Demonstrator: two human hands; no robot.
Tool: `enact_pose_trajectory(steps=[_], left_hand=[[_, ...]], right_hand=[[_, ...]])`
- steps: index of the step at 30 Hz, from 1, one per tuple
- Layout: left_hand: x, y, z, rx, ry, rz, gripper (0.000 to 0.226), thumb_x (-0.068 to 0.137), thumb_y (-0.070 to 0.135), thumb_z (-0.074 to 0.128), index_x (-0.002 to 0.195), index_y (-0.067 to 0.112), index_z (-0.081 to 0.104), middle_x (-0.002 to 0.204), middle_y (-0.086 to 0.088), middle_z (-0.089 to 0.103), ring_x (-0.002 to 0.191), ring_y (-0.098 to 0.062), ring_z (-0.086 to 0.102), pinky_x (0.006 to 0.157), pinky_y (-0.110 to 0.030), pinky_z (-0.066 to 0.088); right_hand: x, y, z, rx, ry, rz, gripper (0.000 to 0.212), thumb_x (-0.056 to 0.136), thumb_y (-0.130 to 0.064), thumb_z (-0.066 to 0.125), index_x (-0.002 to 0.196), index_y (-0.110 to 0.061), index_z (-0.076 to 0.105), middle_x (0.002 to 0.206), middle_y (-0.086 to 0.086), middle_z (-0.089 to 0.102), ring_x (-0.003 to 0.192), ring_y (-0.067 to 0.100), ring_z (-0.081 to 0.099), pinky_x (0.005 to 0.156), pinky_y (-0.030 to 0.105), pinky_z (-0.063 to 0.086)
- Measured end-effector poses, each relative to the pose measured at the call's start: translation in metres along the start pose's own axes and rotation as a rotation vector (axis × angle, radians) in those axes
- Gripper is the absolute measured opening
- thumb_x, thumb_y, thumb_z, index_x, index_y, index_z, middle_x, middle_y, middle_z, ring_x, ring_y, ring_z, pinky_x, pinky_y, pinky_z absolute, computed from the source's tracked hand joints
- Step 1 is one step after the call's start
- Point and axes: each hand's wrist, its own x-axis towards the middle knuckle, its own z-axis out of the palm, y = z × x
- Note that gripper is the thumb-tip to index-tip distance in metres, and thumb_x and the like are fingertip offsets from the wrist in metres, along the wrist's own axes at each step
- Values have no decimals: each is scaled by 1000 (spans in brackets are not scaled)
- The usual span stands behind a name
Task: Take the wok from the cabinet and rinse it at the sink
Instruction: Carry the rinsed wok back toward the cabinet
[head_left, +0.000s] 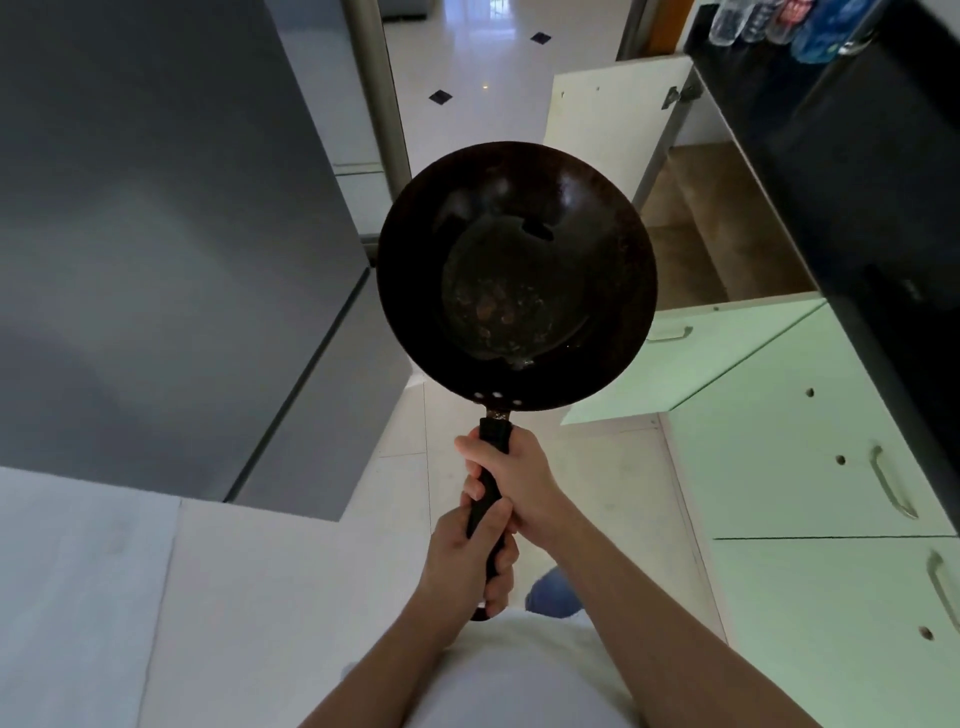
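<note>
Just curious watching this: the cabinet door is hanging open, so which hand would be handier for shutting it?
Probably the right hand: the open cabinet door lies on that side. Both hands grip the wok handle, so the left hand would have to carry it alone.

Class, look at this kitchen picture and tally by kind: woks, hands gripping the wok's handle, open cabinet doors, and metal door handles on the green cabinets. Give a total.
Woks: 1
Hands on the handle, left hand and right hand: 2
Open cabinet doors: 2
Metal door handles: 3
Total: 8
</note>
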Motion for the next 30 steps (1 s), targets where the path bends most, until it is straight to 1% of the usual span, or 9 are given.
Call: enact_pose_trajectory(steps=[3, 7, 11, 14, 17, 21, 23, 27, 30], left_hand=[[25, 16, -12, 18, -8, 15, 37, 101, 24, 45, 69, 5, 50, 51, -6, 49, 32, -17, 37, 36, -22, 36], [62, 39, -24, 32, -26, -4, 35, 102, 22, 44, 71, 5, 50, 51, -6, 47, 33, -17, 35, 36, -21, 34], [108, 66, -30, 62, -27, -12, 38, 102, 23, 45, 67, 7, 51, 50, -7, 46, 34, -18, 34, 37, -22, 34], [151, 91, -31, 53, -34, -30, 37, 101, 23, 45, 70, 5, 48, 51, -5, 45, 34, -17, 32, 37, -22, 31], [199, 121, -26, 47, -37, -43, 34, 102, 24, 45, 73, 5, 46, 52, -6, 45, 35, -17, 30, 37, -22, 28], [260, 161, -13, 74, -52, -35, 36, 101, 24, 45, 72, 5, 48, 52, -10, 43, 35, -19, 32, 39, -26, 30], [289, 180, -5, 85, -68, -33, 37, 101, 25, 46, 70, 5, 49, 53, -11, 44, 34, -20, 33, 38, -24, 32], [336, 207, 13, 109, -108, -21, 36, 100, 23, 46, 69, 4, 48, 50, -9, 45, 31, -19, 34, 35, -23, 34], [363, 223, 23, 105, -145, -32, 33, 100, 21, 47, 72, 3, 49, 49, -8, 47, 29, -17, 34, 33, -22, 34]], right_hand=[[29, -12, 4, 13, 20, 14, 19, 94, -5, 65, 81, -9, 52, 63, 6, 50, 46, 18, 48, 52, 34, 53], [69, -27, 5, 22, 29, 9, 20, 95, -6, 64, 78, -10, 53, 62, 6, 50, 46, 18, 50, 55, 35, 53], [117, -51, 1, 45, 34, 3, 20, 95, -5, 64, 80, -9, 52, 61, 5, 51, 46, 17, 49, 54, 35, 53], [158, -75, -7, 63, 24, -1, 22, 94, -7, 65, 75, -11, 54, 62, 6, 50, 47, 18, 49, 56, 36, 52], [202, -107, -20, 61, 25, -16, 26, 93, -9, 66, 69, -15, 56, 62, 6, 51, 47, 18, 50, 57, 37, 53], [251, -157, -40, 79, 51, -39, 24, 94, -6, 64, 74, -11, 53, 61, 6, 50, 46, 17, 50, 55, 35, 54], [272, -180, -52, 93, 69, -50, 23, 95, -6, 64, 75, -10, 53, 61, 6, 50, 46, 17, 50, 55, 35, 53], [304, -214, -77, 120, 121, -69, 21, 95, -6, 64, 77, -10, 52, 61, 5, 51, 46, 18, 50, 54, 34, 53], [321, -231, -92, 138, 155, -82, 21, 96, -6, 63, 78, -9, 53, 61, 5, 52, 46, 17, 51, 52, 32, 53]])
